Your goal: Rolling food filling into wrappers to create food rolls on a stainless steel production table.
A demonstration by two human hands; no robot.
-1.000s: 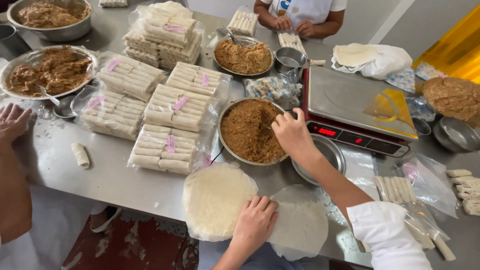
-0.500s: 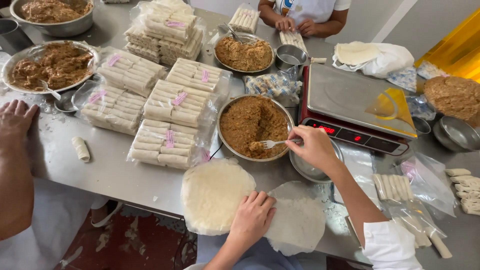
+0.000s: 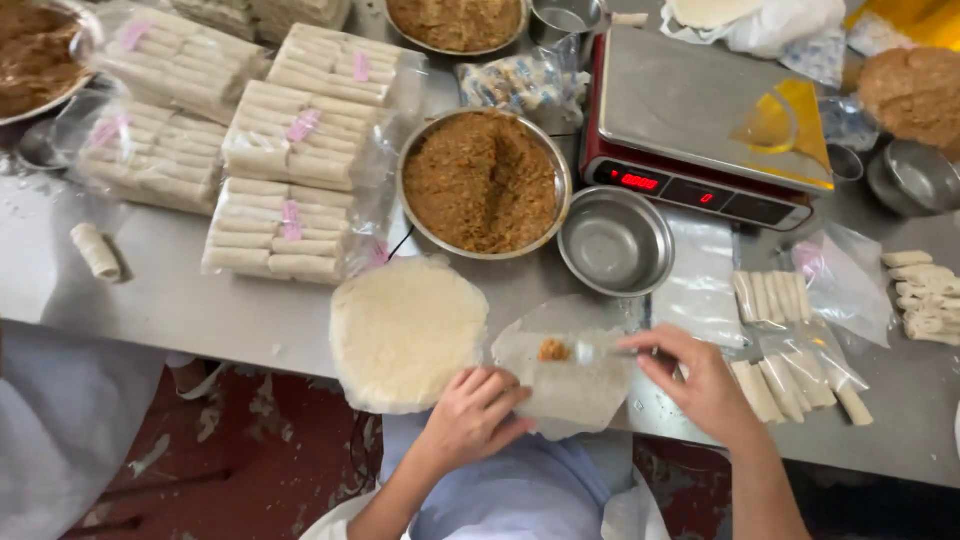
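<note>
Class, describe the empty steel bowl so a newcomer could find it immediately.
Start at the red digital scale on the steel table. Directly before its display sits the empty steel bowl, touching the bigger filling bowl. Unlike that one, it holds nothing.

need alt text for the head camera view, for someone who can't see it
The right hand holds a metal spoon over a thin translucent wrapper sheet bearing a small dab of brown filling, while the left hand pins the sheet's near edge. Beyond sit a round metal pan of brown filling and an empty steel bowl.
</note>
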